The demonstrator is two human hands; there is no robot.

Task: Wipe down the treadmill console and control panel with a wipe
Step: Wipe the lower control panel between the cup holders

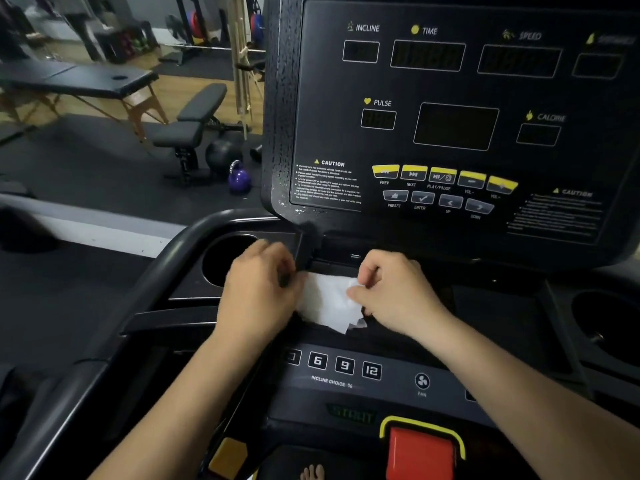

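Red stop button (420,452) sits nearest, below the left hand (258,292) and right hand (394,292). Both hands pinch the white wipe (329,299) between them. It looks soft and floppy; hold its edges.

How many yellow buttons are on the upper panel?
5, in one row under the middle screen: PREV, NEXT, PLAY/PAUSE, then two VOL keys. None looks hidden.

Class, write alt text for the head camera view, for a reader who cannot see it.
The left hand and right hand hold a white wipe between them just below a dark treadmill console with unlit displays and yellow buttons. A weight bench and purple kettlebell stand on the gym floor to the left.
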